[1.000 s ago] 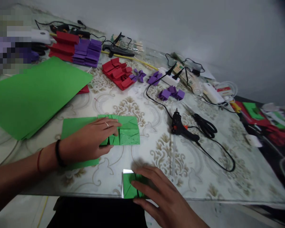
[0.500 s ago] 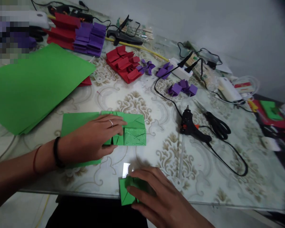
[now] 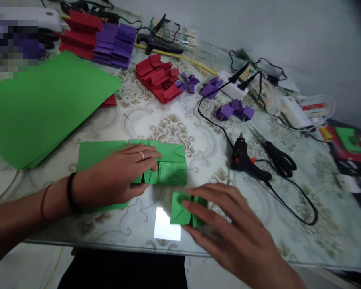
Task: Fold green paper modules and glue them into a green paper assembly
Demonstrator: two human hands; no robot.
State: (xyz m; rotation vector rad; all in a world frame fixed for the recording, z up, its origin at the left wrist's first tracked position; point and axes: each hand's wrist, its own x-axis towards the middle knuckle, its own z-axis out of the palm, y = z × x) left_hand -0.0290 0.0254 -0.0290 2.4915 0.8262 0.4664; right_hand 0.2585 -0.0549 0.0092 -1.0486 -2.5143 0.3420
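Just below the middle of the frame, a small folded green piece [image 3: 179, 209] sits between the thumb and fingers of the right hand [image 3: 231, 218], which grasp it from its right side so that its left panel sticks out, uncovered. Up and to the left of those fingertips lies a folded green strip [image 3: 173, 172], its long axis running nearly level across the picture and its free right end pointing toward the right hand. The piece's top edge is just beneath the strip's lower right corner, seemingly apart from it, with a thin show of table [image 3: 210, 140] between; whether the piece touches the tabletop, I cannot tell. The left hand [image 3: 122, 168] covers the strip's left part, fingers laid over the folds and thumb along the lower edge; whether they pinch or only press is unclear. That hand is the one in contact with the strip, while the right is nearer the strip's bare lower right corner. Beneath the left hand, a flat green sheet [image 3: 100, 150] shows. Right of centre, beyond the right hand, lie a glue gun [image 3: 247, 160] and scissors [image 3: 278, 158].
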